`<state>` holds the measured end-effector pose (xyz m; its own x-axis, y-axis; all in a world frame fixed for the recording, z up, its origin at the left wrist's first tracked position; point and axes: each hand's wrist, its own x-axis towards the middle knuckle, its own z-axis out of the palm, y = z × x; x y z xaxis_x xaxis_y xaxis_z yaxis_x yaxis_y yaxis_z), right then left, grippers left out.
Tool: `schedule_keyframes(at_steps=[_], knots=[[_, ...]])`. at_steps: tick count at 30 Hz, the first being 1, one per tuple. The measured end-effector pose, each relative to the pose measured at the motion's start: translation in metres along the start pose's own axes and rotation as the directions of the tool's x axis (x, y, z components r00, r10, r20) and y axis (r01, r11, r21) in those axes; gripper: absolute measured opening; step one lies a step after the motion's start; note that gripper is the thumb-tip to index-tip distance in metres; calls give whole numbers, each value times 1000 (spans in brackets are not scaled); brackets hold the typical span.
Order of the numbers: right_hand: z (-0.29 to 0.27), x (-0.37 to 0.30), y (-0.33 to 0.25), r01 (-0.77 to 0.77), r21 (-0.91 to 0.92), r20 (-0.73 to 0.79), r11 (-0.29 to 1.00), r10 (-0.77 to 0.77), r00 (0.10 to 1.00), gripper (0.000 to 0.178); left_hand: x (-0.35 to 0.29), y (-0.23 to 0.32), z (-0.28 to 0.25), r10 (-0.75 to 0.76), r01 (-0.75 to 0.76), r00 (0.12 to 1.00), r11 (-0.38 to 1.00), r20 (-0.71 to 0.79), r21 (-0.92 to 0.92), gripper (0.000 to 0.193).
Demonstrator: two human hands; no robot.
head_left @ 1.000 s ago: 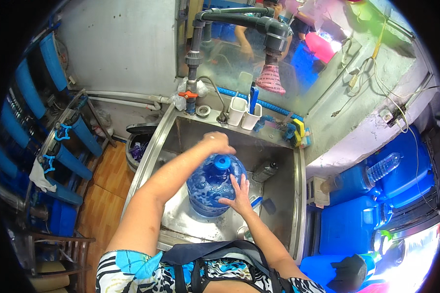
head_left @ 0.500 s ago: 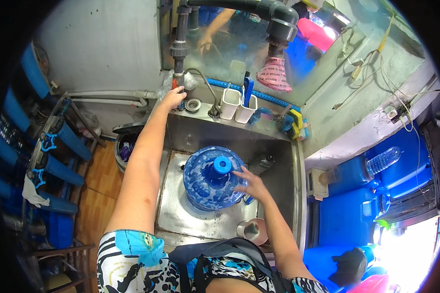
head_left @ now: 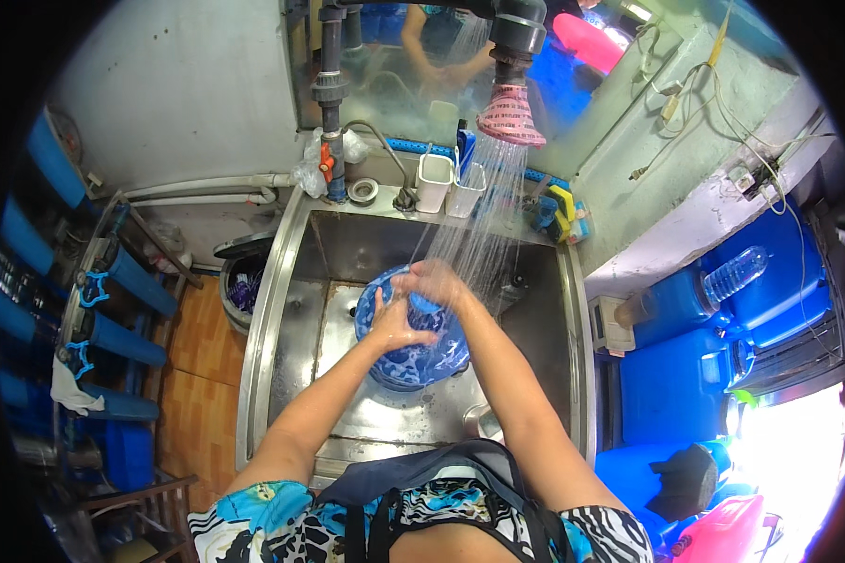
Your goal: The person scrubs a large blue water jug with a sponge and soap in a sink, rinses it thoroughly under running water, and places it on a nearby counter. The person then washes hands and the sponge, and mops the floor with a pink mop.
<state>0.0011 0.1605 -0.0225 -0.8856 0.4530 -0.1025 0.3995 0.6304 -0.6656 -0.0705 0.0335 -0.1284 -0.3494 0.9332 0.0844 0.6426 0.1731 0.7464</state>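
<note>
A large round blue water jug [head_left: 413,371] stands in the steel sink [head_left: 296,385], with whitish suds streaked over it. My left hand [head_left: 399,327] is on its upper part near the neck, thumb and fingers spread. Over the jug's top, my right hand [head_left: 437,283] is bent at the wrist and blurred, its fingers partly hidden. Between and behind my hands the blue neck shows only in part. Water falls in streams from a shower head wrapped in pink tape [head_left: 510,114], onto the jug and my right hand.
An orange-handled valve [head_left: 326,161] sits on the pipe behind the sink. White holders [head_left: 434,183] and yellow sponges [head_left: 561,211] line the back ledge. A cup [head_left: 482,422] lies in the sink's near right. Blue containers [head_left: 667,394] fill the right side; a bin [head_left: 239,289] stands left.
My left hand has left the orange valve handle and come down onto the jug. Water now runs from the shower head. My right hand has moved left over the jug's top.
</note>
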Motion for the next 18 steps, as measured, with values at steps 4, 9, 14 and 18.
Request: schedule_keyframes(at_steps=[4,9,14,18], knots=[[38,-30,-17,-79,-368,-460,926,-108,881,30,16,15,18,-138,139,990,938,-24,319,91],[33,-31,-24,21,-469,-438,883,-253,863,26,9,31,31,-79,165,975,883,-208,440,84],[2,5,-14,-92,-290,-15,952,92,996,34,-1,49,10,-287,300,940,953,-182,47,98],[5,-12,4,-18,197,-103,980,39,994,33,-4,52,14,-240,259,934,965,-266,36,89]])
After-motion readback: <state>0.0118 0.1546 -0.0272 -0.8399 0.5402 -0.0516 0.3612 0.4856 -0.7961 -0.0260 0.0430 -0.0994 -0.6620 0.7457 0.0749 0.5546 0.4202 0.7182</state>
